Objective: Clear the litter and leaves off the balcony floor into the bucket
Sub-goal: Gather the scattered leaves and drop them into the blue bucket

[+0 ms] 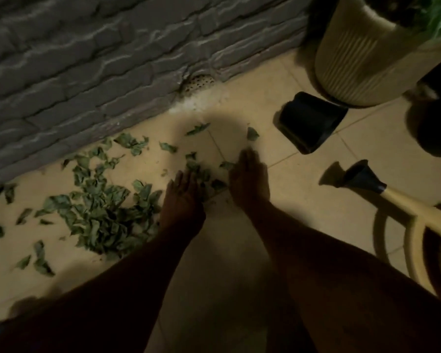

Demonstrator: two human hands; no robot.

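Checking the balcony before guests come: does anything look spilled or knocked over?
Yes. Green leaves lie strewn over the tiles by the brick wall, and a small black pot lies tipped on its side beside the ribbed planter.

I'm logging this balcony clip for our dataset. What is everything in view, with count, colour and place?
leaves: many, green, strewn over the floor at left, thickest by the left hand
floor: one, beige tiles
wall: one, grey brick, upper left
drain: one, pale perforated cover, foot of the wall
small pot: one, black, tipped on its side, centre right
ribbed planter: one, cream, upper right
watering can: one, cream with black spout tip, right edge
left hand: flat on leaves
right hand: flat on the floor, beside leaves
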